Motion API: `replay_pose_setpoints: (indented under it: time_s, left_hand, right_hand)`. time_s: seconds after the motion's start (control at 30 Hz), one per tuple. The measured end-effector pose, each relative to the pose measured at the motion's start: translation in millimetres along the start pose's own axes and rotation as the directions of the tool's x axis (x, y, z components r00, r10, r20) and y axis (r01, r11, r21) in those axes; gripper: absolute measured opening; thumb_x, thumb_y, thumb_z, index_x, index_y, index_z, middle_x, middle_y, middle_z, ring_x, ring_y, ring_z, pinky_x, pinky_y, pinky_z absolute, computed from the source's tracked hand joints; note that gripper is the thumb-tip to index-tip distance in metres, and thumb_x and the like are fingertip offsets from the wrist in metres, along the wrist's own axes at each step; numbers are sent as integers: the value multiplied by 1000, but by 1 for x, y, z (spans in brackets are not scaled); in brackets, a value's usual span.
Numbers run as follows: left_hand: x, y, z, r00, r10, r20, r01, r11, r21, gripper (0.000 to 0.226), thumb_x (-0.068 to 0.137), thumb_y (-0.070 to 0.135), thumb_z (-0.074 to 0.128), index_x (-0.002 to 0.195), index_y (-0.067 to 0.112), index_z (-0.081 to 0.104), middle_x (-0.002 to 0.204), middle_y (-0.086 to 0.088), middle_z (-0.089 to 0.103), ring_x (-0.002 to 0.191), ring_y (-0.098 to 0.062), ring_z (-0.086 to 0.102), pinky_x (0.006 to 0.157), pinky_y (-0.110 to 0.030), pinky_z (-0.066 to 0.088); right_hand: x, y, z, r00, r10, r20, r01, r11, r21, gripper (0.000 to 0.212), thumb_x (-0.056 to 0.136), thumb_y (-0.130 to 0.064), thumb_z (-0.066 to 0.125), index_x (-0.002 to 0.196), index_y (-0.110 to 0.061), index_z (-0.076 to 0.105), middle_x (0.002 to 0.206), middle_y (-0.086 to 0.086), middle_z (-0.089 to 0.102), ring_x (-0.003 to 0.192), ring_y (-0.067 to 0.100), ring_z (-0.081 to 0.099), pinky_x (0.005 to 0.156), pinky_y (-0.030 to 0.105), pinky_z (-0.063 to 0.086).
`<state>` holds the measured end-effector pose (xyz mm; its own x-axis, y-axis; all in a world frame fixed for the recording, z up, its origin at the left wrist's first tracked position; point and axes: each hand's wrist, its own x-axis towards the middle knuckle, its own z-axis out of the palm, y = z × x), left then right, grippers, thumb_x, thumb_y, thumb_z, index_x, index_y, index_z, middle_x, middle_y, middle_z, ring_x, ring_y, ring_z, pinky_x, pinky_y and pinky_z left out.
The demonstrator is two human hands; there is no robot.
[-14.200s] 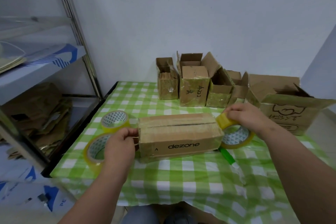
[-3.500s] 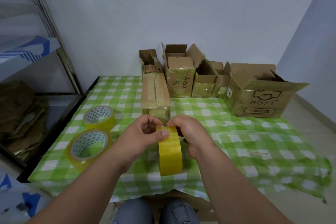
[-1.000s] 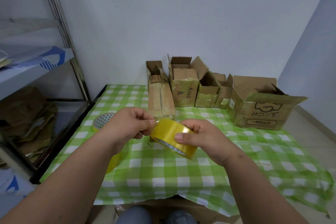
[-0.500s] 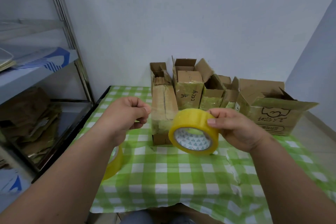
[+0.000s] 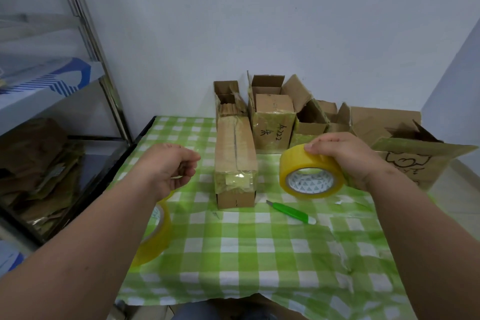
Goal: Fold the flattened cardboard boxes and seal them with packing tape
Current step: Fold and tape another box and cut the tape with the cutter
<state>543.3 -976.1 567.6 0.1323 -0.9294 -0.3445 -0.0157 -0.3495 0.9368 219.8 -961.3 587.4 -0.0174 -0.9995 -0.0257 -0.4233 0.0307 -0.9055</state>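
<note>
My right hand (image 5: 348,158) grips a yellow packing tape roll (image 5: 311,174) from above and holds it on edge over the table, right of a long narrow cardboard box (image 5: 235,161). The box lies end-on to me, its top flaps closed and its near end covered with tape. My left hand (image 5: 171,166) hovers left of the box with fingers curled against the thumb, and a faint clear strip of tape shows at the fingertips. A second tape roll (image 5: 155,231) lies partly hidden under my left forearm.
A green utility knife (image 5: 291,212) lies on the green checked tablecloth (image 5: 259,254) in front of the box. Several open cardboard boxes (image 5: 272,122) stand along the back wall, with a larger one (image 5: 410,153) at right. A metal shelf holds flattened cardboard (image 5: 33,163) at left.
My hands have drawn apart: the right hand carried the roll to the right of the long box and the left hand moved left. The knife has come into view.
</note>
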Motion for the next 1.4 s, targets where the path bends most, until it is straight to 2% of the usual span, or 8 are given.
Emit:
replay_pose_setpoints:
  time_s: [0.2,0.3,0.57,0.73,0.87,1.03,1.27,1.4]
  left_hand:
    - [11,-14,6,998,-66,-13,65,997,-38,3,82,6,71,81,6,68,51,-1,59,41,-9,55,42,-19,46]
    - [15,-16,6,997,-70,-22,68,996,-51,4,82,6,71,80,7,68,50,-1,59,41,-9,55,41,-19,45]
    - [24,-30,11,991,-131,-38,131,991,-23,4,83,6,70,79,6,67,47,1,56,39,-8,53,40,-18,44]
    - [26,-36,16,992,-128,-24,129,990,51,7,81,7,73,80,5,66,50,-2,59,44,-12,55,44,-21,46]
    - [25,-36,20,996,-80,-33,84,981,177,12,82,11,76,80,3,68,56,-6,66,47,-14,59,46,-22,47]
    - [22,-35,22,1000,-10,3,9,960,282,10,85,13,73,91,7,69,72,-11,69,52,-14,58,43,-20,41]
    - [25,-36,28,998,61,-26,-46,918,394,10,89,18,68,95,14,61,82,-7,73,65,-15,64,48,-24,42]
    - [24,-42,29,991,133,-25,-102,859,502,9,87,19,71,86,17,62,87,-4,66,80,-20,63,56,-27,45]
  right_hand:
    - [15,2,3,999,40,-27,-43,995,-91,6,78,-31,76,74,-29,79,75,-4,73,84,27,68,87,48,55]
    - [20,4,5,998,54,-25,-57,991,-119,6,78,-33,77,73,-31,79,83,-1,73,87,26,68,85,43,55]
    - [30,15,18,996,94,-4,-93,974,-208,16,80,-34,74,65,-29,76,78,-6,70,79,19,65,64,28,45]
    - [35,14,32,993,107,51,-79,919,-386,20,84,-40,69,80,-20,72,91,2,68,88,21,62,75,34,48]
    - [38,9,50,998,38,46,-5,828,-561,11,85,-44,66,85,-35,58,86,-15,57,97,18,56,99,42,36]
    - [35,5,70,985,-91,149,161,803,-574,17,94,-33,56,80,-41,50,105,-18,56,99,12,52,98,44,16]
    - [33,3,74,976,-115,187,210,733,-647,29,97,-32,45,75,-47,57,110,-13,58,110,15,49,87,36,10]
    - [32,4,73,969,-139,203,240,713,-659,28,96,-39,49,71,-50,55,104,-13,53,112,17,48,95,38,11]
